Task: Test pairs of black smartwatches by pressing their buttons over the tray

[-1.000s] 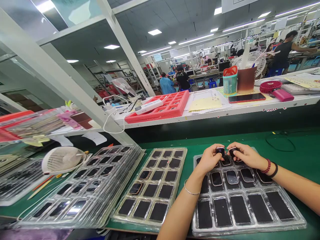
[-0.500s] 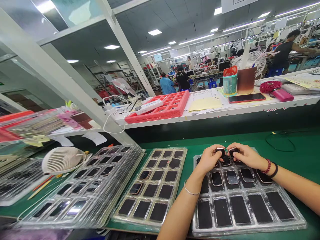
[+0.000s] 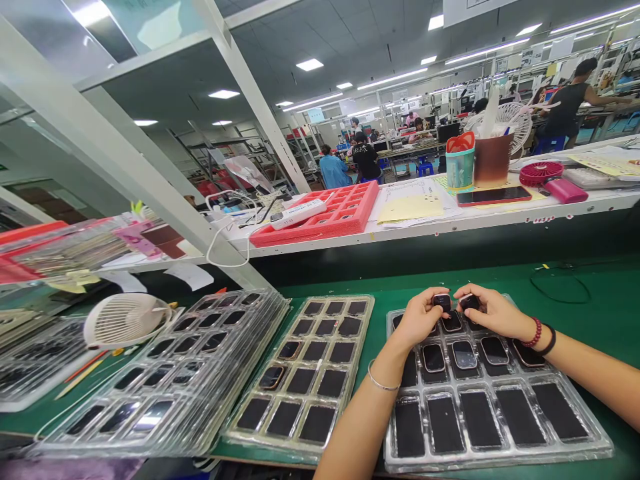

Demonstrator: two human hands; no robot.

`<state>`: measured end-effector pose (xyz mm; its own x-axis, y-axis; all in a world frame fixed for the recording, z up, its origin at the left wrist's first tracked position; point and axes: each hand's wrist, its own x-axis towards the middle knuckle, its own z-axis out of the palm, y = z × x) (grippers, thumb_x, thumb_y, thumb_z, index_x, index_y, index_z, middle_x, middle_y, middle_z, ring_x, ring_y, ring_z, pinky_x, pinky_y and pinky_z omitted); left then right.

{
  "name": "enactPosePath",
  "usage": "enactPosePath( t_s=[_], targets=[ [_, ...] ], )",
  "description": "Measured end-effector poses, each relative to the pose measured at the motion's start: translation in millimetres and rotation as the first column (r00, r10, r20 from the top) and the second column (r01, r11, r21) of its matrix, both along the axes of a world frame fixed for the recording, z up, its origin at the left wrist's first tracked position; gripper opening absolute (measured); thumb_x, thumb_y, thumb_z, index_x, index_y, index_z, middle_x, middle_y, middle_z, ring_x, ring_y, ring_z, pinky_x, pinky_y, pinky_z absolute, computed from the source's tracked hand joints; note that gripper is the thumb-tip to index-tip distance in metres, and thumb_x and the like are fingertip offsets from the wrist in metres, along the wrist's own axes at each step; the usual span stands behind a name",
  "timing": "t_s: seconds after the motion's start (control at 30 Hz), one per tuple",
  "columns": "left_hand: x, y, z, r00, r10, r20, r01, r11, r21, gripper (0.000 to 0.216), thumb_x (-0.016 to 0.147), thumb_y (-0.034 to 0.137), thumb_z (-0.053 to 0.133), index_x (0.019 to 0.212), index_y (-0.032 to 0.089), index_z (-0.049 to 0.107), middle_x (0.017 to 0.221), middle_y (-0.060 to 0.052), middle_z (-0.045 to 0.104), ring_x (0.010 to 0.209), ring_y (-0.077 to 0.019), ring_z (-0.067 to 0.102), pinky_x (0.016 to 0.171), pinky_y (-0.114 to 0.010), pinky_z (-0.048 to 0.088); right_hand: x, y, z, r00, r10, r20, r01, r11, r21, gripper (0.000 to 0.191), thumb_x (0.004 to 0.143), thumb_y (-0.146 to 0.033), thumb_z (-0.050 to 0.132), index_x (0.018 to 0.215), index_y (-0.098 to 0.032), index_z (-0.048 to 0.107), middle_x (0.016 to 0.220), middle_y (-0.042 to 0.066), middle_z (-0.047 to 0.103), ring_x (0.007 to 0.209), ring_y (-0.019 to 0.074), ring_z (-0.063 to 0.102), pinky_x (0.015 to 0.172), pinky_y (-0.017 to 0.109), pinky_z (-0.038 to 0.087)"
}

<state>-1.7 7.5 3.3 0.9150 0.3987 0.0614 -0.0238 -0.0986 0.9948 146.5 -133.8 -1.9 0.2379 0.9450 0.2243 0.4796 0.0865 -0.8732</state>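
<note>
Clear plastic tray lay on the tabletop; above its far row, left hand and right hand each pinched a watch body, apparently seating them in its pockets.

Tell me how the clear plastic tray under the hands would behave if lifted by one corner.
The clear plastic tray looks like thin moulded sheet, so it would probably flex and sag rather than stay flat. Watch bodies fill only its far rows, so it may dip toward that end. They sit loose in shallow pockets and could slide out if it tilts.
</note>
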Motion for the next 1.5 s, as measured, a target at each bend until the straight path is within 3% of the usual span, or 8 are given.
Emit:
enactPosePath(
  t_s=[0.2,0.4,0.77,1.0,1.3,1.5],
  targets=[
    [1.5,1.2,-3.7,1.0,0.011,0.01,-0.011,1.0,0.0,0.045,0.071,0.003,0.047,0.113,0.016,0.057,0.101,-0.006,0.064,0.077,-0.0138,0.066,0.069,-0.023,0.05,0.1,0.1,-0.4,1.0,-0.006,0.02,0.006,1.0,0.01,0.026,0.081,-0.021,0.052,0.107,-0.02,0.054,0.092,0.004,0.064,0.084,0.0186,0.061,0.076,0.032,0.048],
    [0.4,1.1,0.0,1.0,0.012,-0.023,-0.012,1.0,0.008,0.04,0.077,0.008,0.044,0.113,0.017,0.057,0.1,-0.007,0.063,0.074,-0.0134,0.066,0.055,-0.017,0.044,-1.4,-0.6,1.6,1.0,0.004,0.014,-0.004,1.0,-0.005,0.028,0.081,-0.02,0.052,0.109,-0.02,0.053,0.093,0.004,0.064,0.082,0.0177,0.06,0.072,0.03,0.048],
    [2.5,0.1,-1.9,1.0,0.016,0.014,-0.015,0.999,-0.045,0.052,0.065,0.0,0.044,0.113,0.017,0.055,0.097,-0.005,0.063,0.073,-0.0121,0.065,0.069,-0.023,0.049,-1.3,-0.2,1.5,0.999,0.005,0.047,-0.004,1.0,-0.021,0.031,0.079,-0.019,0.053,0.11,-0.021,0.054,0.095,0.004,0.064,0.083,0.0189,0.061,0.07,0.03,0.05],
    [0.7,1.2,0.4,0.999,0.035,-0.032,-0.035,0.999,0.007,0.043,0.074,0.007,0.046,0.115,0.017,0.055,0.099,-0.007,0.063,0.07,-0.0113,0.064,0.056,-0.018,0.044,-2.0,-0.3,1.8,0.999,0.014,0.032,-0.014,1.0,-0.021,0.032,0.079,-0.02,0.054,0.111,-0.02,0.055,0.096,0.005,0.064,0.085,0.0198,0.061,0.07,0.03,0.051],
    [2.4,2.3,-4.5,1.0,0.027,0.014,-0.026,0.999,-0.042,0.051,0.067,0.001,0.044,0.114,0.015,0.055,0.098,-0.006,0.063,0.074,-0.0116,0.063,0.074,-0.026,0.051,-0.9,-0.3,-0.4,0.999,0.005,0.032,-0.005,1.0,-0.006,0.032,0.078,-0.021,0.056,0.11,-0.021,0.056,0.096,0.005,0.065,0.082,0.0193,0.062,0.068,0.03,0.051],
    [2.2,1.4,-0.7,1.0,0.031,0.001,-0.031,0.999,-0.028,0.049,0.066,0.002,0.045,0.113,0.014,0.055,0.095,-0.006,0.063,0.072,-0.0114,0.062,0.073,-0.026,0.05,-1.4,-0.5,-0.3,0.999,0.008,0.053,-0.006,0.999,-0.044,0.031,0.081,-0.021,0.052,0.112,-0.02,0.053,0.096,0.004,0.063,0.08,0.0179,0.06,0.064,0.028,0.048]
  ],
)
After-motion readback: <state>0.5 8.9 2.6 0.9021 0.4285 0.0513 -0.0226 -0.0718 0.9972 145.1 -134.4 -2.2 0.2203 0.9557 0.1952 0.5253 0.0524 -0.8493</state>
